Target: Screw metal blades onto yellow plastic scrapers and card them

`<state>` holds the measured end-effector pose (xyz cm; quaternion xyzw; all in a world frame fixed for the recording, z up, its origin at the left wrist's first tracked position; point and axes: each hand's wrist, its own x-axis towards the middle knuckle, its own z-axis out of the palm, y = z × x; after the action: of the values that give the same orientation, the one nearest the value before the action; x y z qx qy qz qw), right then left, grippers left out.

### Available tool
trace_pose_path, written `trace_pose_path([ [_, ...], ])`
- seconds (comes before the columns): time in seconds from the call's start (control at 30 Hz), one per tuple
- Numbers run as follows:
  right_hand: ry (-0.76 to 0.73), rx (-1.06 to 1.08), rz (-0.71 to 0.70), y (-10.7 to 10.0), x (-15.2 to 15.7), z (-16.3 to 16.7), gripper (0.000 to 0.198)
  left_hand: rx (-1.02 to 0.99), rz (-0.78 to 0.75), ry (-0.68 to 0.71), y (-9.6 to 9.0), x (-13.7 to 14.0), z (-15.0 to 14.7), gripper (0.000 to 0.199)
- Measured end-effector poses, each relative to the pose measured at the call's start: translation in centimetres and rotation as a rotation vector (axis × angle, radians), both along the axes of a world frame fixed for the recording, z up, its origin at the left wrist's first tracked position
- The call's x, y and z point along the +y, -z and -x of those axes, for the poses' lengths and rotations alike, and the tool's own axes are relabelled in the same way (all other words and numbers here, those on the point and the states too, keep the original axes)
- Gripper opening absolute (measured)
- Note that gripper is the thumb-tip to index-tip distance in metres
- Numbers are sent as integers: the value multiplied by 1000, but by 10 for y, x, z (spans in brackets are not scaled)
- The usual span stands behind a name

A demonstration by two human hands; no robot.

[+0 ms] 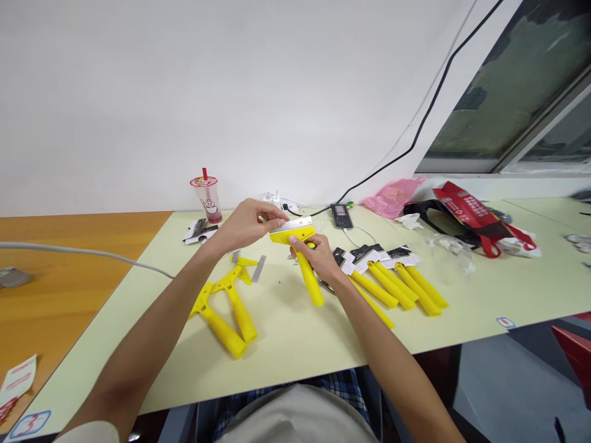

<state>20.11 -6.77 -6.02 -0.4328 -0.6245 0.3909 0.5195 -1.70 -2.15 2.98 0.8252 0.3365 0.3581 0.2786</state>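
Observation:
My right hand (317, 255) is wrapped around a yellow scraper (310, 282), its thumb on the neck below the wide head. A flat metal blade (298, 224) lies along the top of that head. My left hand (252, 224) is closed in a pinch at the blade's left end, fingertips against the metal. Below my left forearm lie yellow scraper handles (233, 298), partly hidden by the arm. A loose grey blade (259, 269) rests beside them. To the right of my right hand, several yellow scrapers (392, 286) lie side by side, their heads in black-and-white card covers (369, 254).
A cup with a red straw (210, 200) stands by the wall near small black-and-white packets (201, 231). A phone (341, 216) on a cable lies at the back. Further right are a pink plastic bag (392, 197) and a red bag (475, 215). A grey cable crosses the left side.

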Motion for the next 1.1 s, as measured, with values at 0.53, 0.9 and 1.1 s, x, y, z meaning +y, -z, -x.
trace_pose_path([
  [0.53,-29,20,-24,5,2,0,64,43,-2,26,-3,1,6,29],
  [0.9,-36,34,-20,8,5,0,67,43,45,72,-3,-2,1,27],
  [1.1,-36,36,-25,1,0,1,69,31,67,101,3,-2,-7,29],
])
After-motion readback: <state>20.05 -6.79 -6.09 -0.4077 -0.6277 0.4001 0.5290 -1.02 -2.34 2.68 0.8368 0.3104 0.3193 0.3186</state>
